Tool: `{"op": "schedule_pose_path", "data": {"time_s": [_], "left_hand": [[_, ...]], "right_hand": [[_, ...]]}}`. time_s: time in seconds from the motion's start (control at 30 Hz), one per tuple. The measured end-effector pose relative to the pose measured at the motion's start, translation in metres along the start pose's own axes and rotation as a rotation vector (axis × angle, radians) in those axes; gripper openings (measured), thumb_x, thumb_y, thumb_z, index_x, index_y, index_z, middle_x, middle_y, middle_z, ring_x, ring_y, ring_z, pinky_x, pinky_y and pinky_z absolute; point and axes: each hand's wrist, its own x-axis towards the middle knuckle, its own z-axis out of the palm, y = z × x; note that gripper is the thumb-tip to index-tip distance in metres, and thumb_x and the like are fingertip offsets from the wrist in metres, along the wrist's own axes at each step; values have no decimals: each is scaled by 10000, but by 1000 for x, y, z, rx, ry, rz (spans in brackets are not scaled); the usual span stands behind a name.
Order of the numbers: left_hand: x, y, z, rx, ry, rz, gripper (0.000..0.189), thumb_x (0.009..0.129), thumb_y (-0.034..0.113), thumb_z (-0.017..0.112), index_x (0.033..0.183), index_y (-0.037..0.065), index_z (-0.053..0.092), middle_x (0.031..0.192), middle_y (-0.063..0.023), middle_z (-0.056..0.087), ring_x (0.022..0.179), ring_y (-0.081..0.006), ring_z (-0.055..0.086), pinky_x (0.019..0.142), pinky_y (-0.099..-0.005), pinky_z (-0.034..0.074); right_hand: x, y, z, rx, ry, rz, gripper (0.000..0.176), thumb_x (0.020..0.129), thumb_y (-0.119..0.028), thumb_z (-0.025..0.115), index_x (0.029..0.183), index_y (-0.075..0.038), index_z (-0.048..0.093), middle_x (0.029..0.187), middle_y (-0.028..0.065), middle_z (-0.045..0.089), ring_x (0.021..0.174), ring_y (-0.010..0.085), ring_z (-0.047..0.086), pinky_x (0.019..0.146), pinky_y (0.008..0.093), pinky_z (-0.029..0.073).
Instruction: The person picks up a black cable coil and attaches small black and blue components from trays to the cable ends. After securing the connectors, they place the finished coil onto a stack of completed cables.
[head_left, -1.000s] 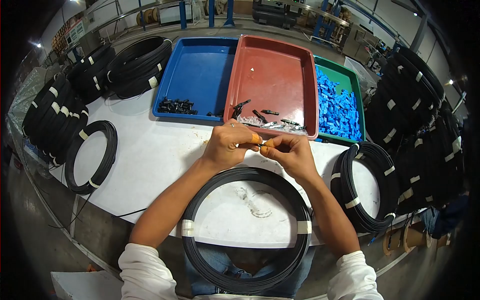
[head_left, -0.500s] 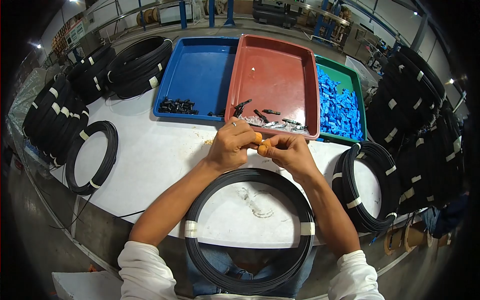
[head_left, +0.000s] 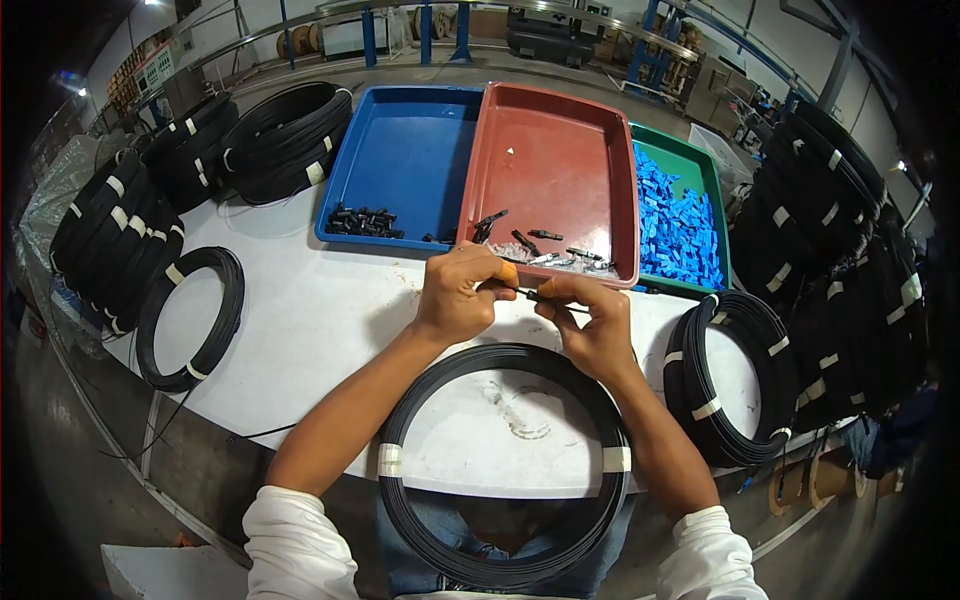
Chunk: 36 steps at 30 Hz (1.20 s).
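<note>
My left hand (head_left: 462,292) and my right hand (head_left: 590,318) meet above the white table, just in front of the red tray (head_left: 552,150). Both pinch a thin black cable end (head_left: 528,293) that spans between the fingertips. Orange finger covers sit on my left thumb and right fingertip. A large black cable coil (head_left: 505,462) lies under my forearms, hanging over the table's near edge, with white tape bands on it.
A blue tray (head_left: 405,150) holds small black parts, the red tray holds mixed small parts, and a green tray (head_left: 690,170) holds blue pieces. Black cable coils lie at the left (head_left: 190,318), right (head_left: 722,375), back left and stacked at far right.
My hands have drawn slightly apart, so a short length of black cable now shows between them. The view has shifted a little.
</note>
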Motion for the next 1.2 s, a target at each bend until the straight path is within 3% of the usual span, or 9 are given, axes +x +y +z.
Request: {"op": "schedule_pose_path", "data": {"time_s": [0.27, 0.43, 0.53, 0.63, 0.7, 0.77, 0.97, 1.13, 1.2], "left_hand": [[2, 20, -4, -44, -24, -159, 188, 629, -91, 790, 763, 24, 726, 756, -104, 730, 698, -226, 692, 657, -325, 533], [3, 30, -4, -140, -14, -130, 279, 682, -106, 715, 947, -22, 740, 772, -129, 730, 696, -224, 708, 668, -328, 560], [5, 36, -11, 140, -28, 170, 424, 644, -135, 721, 1059, -48, 727, 860, -125, 753, 731, -216, 724, 668, -304, 581], [5, 37, -13, 272, -62, 317, 422, 635, -133, 720, 1047, -43, 734, 878, -126, 755, 752, -230, 727, 684, -310, 581], [3, 31, -11, 273, -68, 322, 436, 644, -119, 744, 1073, -41, 726, 897, -126, 761, 781, -217, 731, 714, -313, 587], [0, 23, -6, 126, -58, 242, 490, 673, -63, 805, 1148, -46, 684, 987, -131, 761, 867, -221, 744, 792, -306, 600], [2, 36, -14, -268, -52, -214, 672, 688, 38, 883, 1291, -19, 591, 1154, -143, 724, 1045, -231, 722, 938, -305, 572], [-7, 28, -15, -10, -156, -164, 193, 737, 34, 834, 914, -4, 765, 850, -96, 769, 718, -157, 736, 659, -252, 556], [-9, 24, -11, -41, -154, -172, 200, 741, 27, 831, 928, -1, 766, 855, -96, 770, 715, -157, 735, 661, -251, 558]], "right_hand": [[4, 3, 3, -147, 101, -447, 266, 700, 93, 775, 932, -20, 711, 872, 124, 734, 748, 261, 701, 653, 341, 554], [7, -2, -2, -188, 88, -590, 271, 694, 108, 760, 933, -12, 713, 874, 134, 724, 747, 290, 699, 659, 343, 557], [5, -3, -2, -114, 67, -472, 265, 694, 125, 745, 927, 3, 714, 870, 144, 721, 755, 275, 708, 679, 329, 569], [4, -6, -4, 733, -83, 282, 173, 769, 104, 748, 926, 39, 715, 871, 117, 732, 785, 158, 704, 711, 297, 586], [5, -2, -6, 741, -92, 272, 151, 799, 84, 751, 940, 43, 717, 875, 108, 736, 785, 135, 697, 711, 288, 581], [2, 5, -3, 215, -13, -66, 185, 794, 88, 754, 968, 42, 712, 879, 102, 737, 786, 132, 694, 708, 285, 577], [5, 7, -5, -92, 59, -339, 226, 714, 112, 762, 891, -27, 736, 897, 101, 759, 835, 207, 743, 742, 301, 577], [4, 25, -13, -180, 37, -434, 242, 718, 103, 749, 915, -30, 705, 903, 117, 741, 798, 270, 729, 679, 338, 570], [5, 25, -15, -168, 32, -441, 239, 718, 97, 755, 915, -30, 706, 896, 118, 738, 787, 271, 725, 671, 341, 567]]}}
